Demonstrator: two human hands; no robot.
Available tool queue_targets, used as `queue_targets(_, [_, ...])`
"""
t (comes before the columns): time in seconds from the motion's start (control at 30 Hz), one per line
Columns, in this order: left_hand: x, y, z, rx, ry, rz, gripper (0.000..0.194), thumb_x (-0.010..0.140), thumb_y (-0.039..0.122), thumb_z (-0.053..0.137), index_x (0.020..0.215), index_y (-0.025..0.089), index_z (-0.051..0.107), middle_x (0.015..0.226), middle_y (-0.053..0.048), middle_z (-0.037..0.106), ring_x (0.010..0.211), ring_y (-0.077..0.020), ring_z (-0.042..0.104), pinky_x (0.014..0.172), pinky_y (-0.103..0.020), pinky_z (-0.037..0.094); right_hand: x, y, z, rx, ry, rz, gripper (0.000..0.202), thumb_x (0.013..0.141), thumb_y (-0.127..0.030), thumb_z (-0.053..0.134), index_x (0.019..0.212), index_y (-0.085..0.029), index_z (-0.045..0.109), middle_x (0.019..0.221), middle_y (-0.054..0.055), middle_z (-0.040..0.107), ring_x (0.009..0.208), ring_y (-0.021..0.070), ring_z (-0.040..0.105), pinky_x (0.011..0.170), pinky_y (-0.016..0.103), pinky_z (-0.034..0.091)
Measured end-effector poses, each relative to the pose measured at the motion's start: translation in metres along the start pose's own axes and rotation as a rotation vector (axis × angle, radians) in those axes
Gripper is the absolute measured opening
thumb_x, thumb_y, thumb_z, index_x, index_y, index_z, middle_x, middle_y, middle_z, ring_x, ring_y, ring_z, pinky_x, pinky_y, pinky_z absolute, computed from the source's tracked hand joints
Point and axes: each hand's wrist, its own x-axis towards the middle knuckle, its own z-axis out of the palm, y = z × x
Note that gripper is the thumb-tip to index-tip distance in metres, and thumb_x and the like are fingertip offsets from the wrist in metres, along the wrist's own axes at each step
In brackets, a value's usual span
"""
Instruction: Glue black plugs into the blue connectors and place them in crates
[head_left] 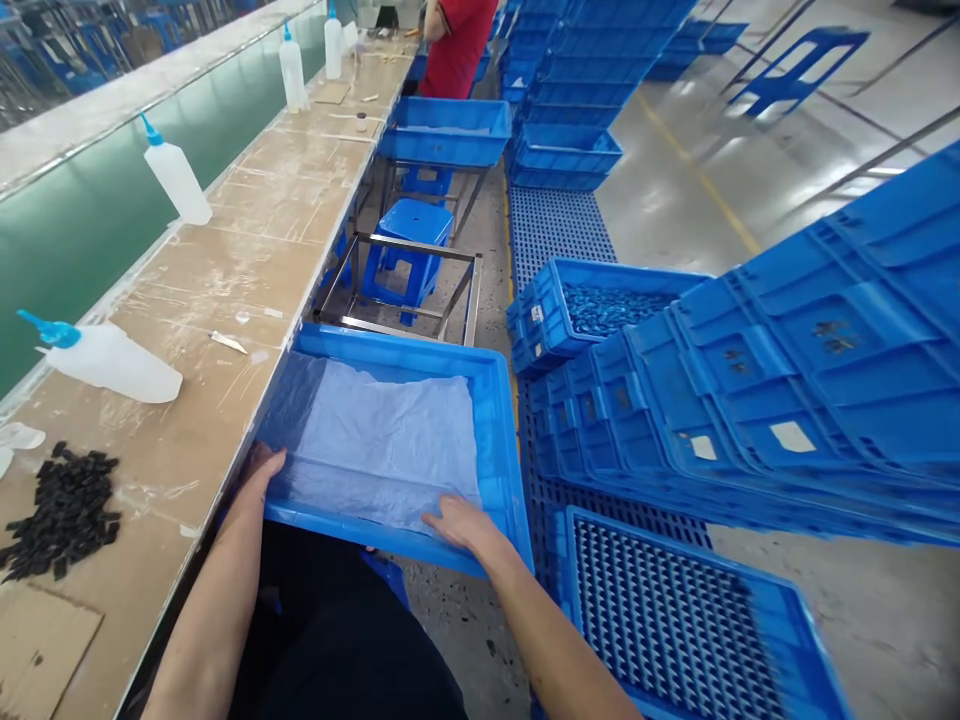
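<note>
A blue tray (495, 420) sits beside the workbench, lined with a thin, wrinkled translucent sheet (390, 430). My left hand (264, 464) is at the tray's near left corner, beside the bench edge, its thumb over the rim and its other fingers hidden. At the near right part of the tray, my right hand (456, 520) reaches over the rim, with fingertips on the sheet's near edge. Whether its fingers pinch the sheet or the rim is too small to tell.
The workbench (262, 200) holds white bottles (112, 362) and black pieces (67, 510). A metal frame (420, 245) and blue stool (416, 222) stand beyond the tray. Stacked blue crates (750, 370) and a filled tray (675, 610) are right. A person in red (461, 45) stands farther off.
</note>
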Motion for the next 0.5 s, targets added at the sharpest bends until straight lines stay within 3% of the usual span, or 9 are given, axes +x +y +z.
queue_targets(0.1, [0.0,0.017,0.004,0.053,0.015,0.08,0.048,0.094,0.037,0.064,0.137,0.019,0.054,0.143,-0.013,0.053,0.129,-0.0308,0.054,0.107,-0.055,0.047,0.023,-0.011,-0.026,0.039,0.217,-0.058,0.055,0.095,-0.047,0.048,0.138,-0.013,0.058,0.141,0.018,0.058,0.131,0.0334,0.054,0.107,0.04,0.043])
queue_targets(0.2, [0.008,0.046,0.013,0.073,0.038,0.239,0.056,0.094,0.037,0.063,0.145,0.019,0.047,0.159,-0.014,0.036,0.146,-0.0333,0.036,0.12,-0.056,0.032,0.072,-0.027,-0.052,0.091,0.474,-0.054,0.062,0.1,-0.044,0.037,0.153,-0.012,0.036,0.161,0.017,0.033,0.15,0.0309,0.027,0.118,0.042,0.029])
queue_targets(0.27, [0.019,0.064,0.02,0.078,0.032,0.326,0.054,0.094,0.035,0.063,0.145,0.021,0.049,0.163,-0.012,0.032,0.15,-0.0317,0.031,0.123,-0.053,0.028,0.108,-0.034,-0.06,0.132,0.574,-0.015,0.065,0.1,-0.042,0.035,0.155,-0.009,0.03,0.165,0.018,0.025,0.153,0.0313,0.021,0.12,0.043,0.026])
queue_targets(0.37, [0.034,0.078,0.028,0.083,0.04,0.332,0.049,0.094,0.035,0.064,0.14,0.022,0.053,0.158,-0.012,0.04,0.144,-0.0319,0.039,0.118,-0.057,0.034,0.148,-0.029,-0.055,0.182,0.638,0.046,0.066,0.097,-0.04,0.04,0.152,-0.004,0.035,0.163,0.021,0.03,0.151,0.0341,0.025,0.12,0.045,0.026])
queue_targets(0.5, [0.045,0.075,0.037,0.076,0.125,0.231,0.047,0.095,0.037,0.063,0.138,0.02,0.053,0.15,-0.013,0.047,0.136,-0.0327,0.048,0.112,-0.059,0.042,0.169,-0.008,-0.035,0.231,0.728,0.119,0.068,0.097,-0.039,0.037,0.152,0.001,0.034,0.163,0.024,0.029,0.152,0.0338,0.024,0.12,0.047,0.025])
